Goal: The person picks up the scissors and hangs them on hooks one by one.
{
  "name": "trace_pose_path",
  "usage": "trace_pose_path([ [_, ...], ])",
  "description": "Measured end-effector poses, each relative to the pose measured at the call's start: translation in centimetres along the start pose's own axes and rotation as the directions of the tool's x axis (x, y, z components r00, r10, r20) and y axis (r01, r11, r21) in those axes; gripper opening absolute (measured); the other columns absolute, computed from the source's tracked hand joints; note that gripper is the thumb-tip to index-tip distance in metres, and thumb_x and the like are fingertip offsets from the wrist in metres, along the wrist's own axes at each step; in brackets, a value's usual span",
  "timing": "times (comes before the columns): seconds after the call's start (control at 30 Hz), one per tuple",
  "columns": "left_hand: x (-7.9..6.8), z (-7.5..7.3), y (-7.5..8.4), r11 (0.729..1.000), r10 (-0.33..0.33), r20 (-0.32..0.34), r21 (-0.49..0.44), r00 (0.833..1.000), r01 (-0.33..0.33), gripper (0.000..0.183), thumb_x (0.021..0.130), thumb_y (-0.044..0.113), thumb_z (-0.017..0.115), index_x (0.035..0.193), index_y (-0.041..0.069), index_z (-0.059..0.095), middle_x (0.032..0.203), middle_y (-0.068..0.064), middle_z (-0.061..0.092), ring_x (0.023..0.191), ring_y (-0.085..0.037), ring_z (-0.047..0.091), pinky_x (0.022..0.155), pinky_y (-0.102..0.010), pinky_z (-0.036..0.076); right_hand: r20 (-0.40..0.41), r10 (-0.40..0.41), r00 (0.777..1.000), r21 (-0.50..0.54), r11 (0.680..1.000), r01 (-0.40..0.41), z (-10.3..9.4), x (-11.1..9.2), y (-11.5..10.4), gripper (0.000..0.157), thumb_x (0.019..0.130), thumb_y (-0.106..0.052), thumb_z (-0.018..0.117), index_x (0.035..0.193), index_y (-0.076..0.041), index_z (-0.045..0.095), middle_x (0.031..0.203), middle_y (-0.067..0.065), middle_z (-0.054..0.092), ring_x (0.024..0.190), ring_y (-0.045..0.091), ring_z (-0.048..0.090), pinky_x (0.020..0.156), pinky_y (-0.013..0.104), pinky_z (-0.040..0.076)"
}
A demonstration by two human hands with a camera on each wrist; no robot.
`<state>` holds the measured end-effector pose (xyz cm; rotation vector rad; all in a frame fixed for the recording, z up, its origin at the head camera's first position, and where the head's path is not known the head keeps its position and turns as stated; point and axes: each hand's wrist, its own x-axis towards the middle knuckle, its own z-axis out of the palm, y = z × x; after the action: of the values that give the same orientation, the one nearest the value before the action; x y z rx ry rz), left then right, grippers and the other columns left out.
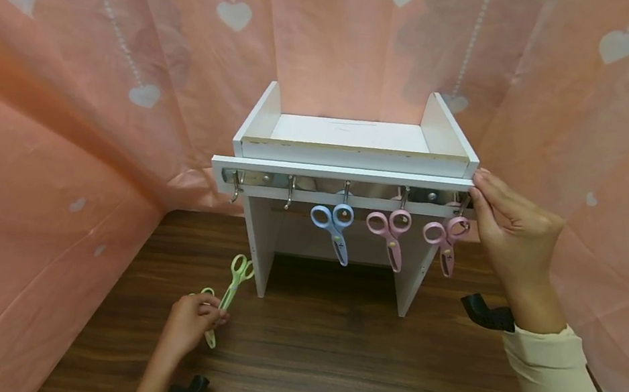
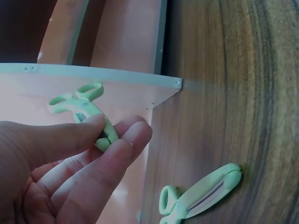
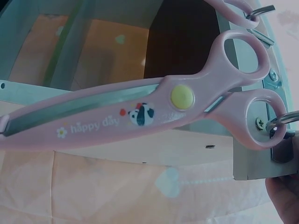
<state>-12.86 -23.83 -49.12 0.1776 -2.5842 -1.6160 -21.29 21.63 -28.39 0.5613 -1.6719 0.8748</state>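
Note:
My left hand (image 1: 190,325) pinches a pair of light green scissors (image 1: 232,285) by the blade end, thumb against fingertips, handle loops pointing away. In the left wrist view a second pair of green scissors (image 2: 205,196) lies on the wooden surface below the hand. My right hand (image 1: 518,237) holds the right end of a white shelf (image 1: 348,174) with a row of metal hooks. Pink scissors (image 3: 187,100) hang by one loop from the hook nearest that hand. Another pink pair (image 1: 391,231) and blue scissors (image 1: 337,226) hang on neighbouring hooks.
Two hooks at the left, one of them a bare hook (image 1: 289,196), carry nothing. The shelf stands on a dark wooden surface (image 1: 336,375). A pink curtain (image 1: 48,183) with white hearts surrounds it. Black straps (image 1: 489,313) are at both wrists.

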Motion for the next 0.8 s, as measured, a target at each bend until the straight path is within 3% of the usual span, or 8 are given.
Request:
trace_pose_path([
  [0.53, -0.9, -1.2, 0.6, 0.998, -0.023, 0.016, -0.061, 1.000, 0.024, 0.010, 0.091, -0.012, 0.064, 0.100, -0.009, 0.069, 0.086, -0.018, 0.076, 0.079, -0.027, 0.076, 0.068, -0.034, 0.062, 0.013, -0.003, 1.000, -0.005, 1.000, 0.003, -0.2, -0.2, 0.6, 0.031, 0.075, 0.015, 0.082, 0.101, 0.001, 0.079, 0.106, 0.016, 0.073, 0.101, 0.026, 0.074, 0.093, 0.021, 0.053],
  [0.8, -1.3, -1.8, 0.8, 0.993, -0.028, 0.050, -0.113, 0.998, 0.034, 0.013, 0.093, -0.013, 0.062, 0.104, -0.011, 0.068, 0.089, -0.021, 0.076, 0.082, -0.028, 0.076, 0.070, -0.032, 0.061, 0.015, -0.008, 1.000, 0.014, 1.000, 0.008, 0.0, -0.1, 0.7, 0.032, 0.074, 0.017, 0.081, 0.102, 0.001, 0.079, 0.106, 0.017, 0.073, 0.100, 0.031, 0.074, 0.093, 0.022, 0.053],
])
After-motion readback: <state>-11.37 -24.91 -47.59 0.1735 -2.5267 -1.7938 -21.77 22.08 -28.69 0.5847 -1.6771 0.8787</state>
